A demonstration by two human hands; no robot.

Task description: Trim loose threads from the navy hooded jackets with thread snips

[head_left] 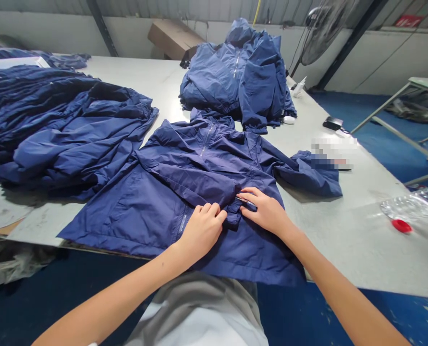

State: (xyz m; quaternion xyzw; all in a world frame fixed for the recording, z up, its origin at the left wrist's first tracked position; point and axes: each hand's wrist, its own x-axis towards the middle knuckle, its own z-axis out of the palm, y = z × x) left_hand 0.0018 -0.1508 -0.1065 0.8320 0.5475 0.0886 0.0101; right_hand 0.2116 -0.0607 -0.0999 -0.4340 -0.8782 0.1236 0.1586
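A navy blue zip jacket [214, 168] lies spread at the table's front edge, its hem hanging over. One sleeve is folded across the front, so that its cuff [232, 215] sits near the middle. Closed fingers of my left hand [204, 228] grip the cuff from its left side. My right hand [266, 210], at the cuff's other side, is closed around a small metal tool that looks like thread snips [248, 202]; most of it is hidden by the fingers. The jacket's other sleeve [307, 175] stretches out to the right.
A large heap of navy jackets [73, 125] covers the left of the table [372, 250]. More jackets [228, 72] are piled at the back. On the right lie a clear plastic bottle [415, 204] with a red cap [401, 226] and a black object [332, 123]. Behind stands a fan [327, 31].
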